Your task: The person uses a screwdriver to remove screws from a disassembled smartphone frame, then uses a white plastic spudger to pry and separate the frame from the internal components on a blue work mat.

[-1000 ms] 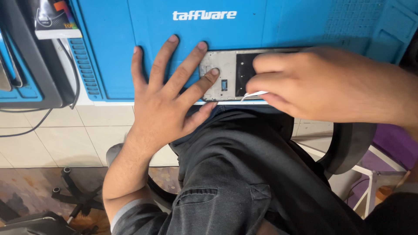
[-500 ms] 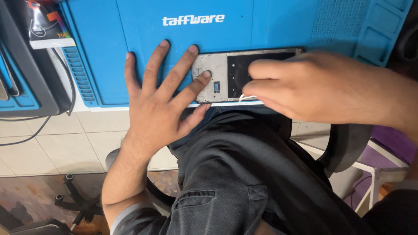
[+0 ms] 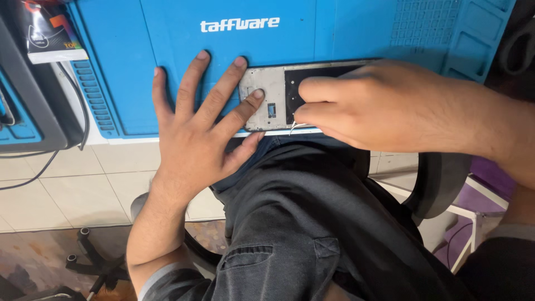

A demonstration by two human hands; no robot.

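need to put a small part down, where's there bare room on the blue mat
The blue mat is bare above the opened phone, and left of the left hand up to the ribbed edge strip. It is crowded at the near edge, where both hands meet on the phone; the right hand covers most of it.

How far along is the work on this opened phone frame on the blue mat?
Done: the phone frame lies opened on the blue mat, bare metal and a dark panel exposed. In hand: the left hand pins its end with a fingertip, while the right hand pinches a thin light-coloured strip or tool at the lower edge. Left: the frame remains open; beneath the right hand is hidden.
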